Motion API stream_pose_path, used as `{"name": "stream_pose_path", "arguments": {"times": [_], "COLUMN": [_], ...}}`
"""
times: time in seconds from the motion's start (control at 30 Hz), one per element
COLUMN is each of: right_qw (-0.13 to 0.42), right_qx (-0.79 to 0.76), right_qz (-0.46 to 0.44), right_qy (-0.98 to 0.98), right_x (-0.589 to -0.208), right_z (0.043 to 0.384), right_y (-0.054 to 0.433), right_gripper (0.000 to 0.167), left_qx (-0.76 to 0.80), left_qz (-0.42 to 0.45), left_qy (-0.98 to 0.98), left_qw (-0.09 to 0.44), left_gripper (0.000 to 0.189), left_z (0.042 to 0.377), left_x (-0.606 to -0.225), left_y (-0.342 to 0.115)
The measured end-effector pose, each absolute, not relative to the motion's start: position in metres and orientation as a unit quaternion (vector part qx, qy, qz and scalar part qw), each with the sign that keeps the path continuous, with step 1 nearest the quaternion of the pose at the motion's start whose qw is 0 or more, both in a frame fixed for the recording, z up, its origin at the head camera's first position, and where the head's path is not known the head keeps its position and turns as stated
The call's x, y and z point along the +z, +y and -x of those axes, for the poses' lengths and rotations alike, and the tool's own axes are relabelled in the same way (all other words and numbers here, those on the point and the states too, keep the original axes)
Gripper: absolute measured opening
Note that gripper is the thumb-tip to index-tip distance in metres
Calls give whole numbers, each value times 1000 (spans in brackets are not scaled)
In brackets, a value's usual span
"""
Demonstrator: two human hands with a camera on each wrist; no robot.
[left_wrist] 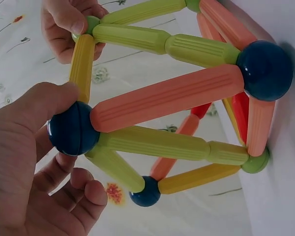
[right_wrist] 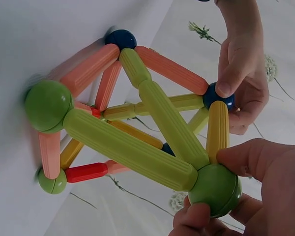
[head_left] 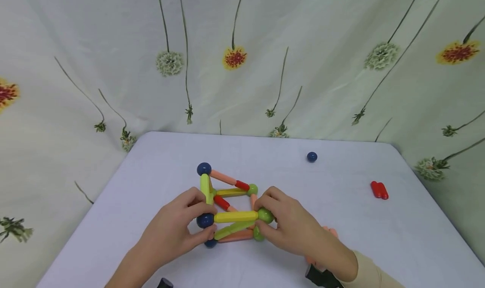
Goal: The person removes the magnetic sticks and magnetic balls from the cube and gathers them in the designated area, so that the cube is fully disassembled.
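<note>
Head view: open frame of ribbed, plastic-looking coloured rods and glossy balls (head_left: pixel 222 203) at centre, lower balls down at the smooth white tabletop (head_left: pixel 163 153).
Left hand (head_left: pixel 176 222): thumb and fingers pinch a glossy dark-blue corner ball (head_left: pixel 205 220).
Right hand (head_left: pixel 293 222): thumb and fingers grasp a glossy green corner ball (head_left: pixel 266 215).
Ribbed yellow rod (head_left: pixel 236 217): spans the two gripped balls; left thumb at one end, right thumb near the other, per wrist views.
Loose pieces: round dark-blue spare ball (head_left: pixel 312 156), far side; two short red rods (head_left: pixel 379 190), side by side, right; salmon pieces (head_left: pixel 331 231), partly hidden by right forearm.
</note>
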State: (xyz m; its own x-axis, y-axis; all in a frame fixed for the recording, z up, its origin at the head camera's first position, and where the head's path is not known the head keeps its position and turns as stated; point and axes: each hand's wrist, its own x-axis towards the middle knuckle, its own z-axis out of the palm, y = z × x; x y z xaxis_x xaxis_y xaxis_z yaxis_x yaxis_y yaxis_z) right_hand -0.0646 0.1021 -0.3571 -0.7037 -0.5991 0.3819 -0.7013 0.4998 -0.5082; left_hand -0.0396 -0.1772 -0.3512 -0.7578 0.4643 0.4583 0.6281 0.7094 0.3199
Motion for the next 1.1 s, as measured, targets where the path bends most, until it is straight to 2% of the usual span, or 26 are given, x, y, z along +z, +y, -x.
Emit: {"name": "stream_pose_path", "arguments": {"times": [0.27, 0.47, 1.1], "right_qw": [112, 111, 92], "right_qx": [360, 371, 383], "right_qz": [-382, -395, -404], "right_qy": [-843, -833, -826], "right_x": [-360, -361, -362], "right_z": [66, 68, 74], "right_y": [99, 101, 105], "right_gripper": [17, 19, 14], "left_qx": [-215, -160, -142], "left_qz": [287, 306, 297], "left_qy": [-907, -903, -910], "left_qw": [221, 256, 253], "left_gripper": [22, 29, 35], "left_z": [39, 36, 36], "left_x": [-354, -353, -356], "left_y": [-167, -161, -161]}}
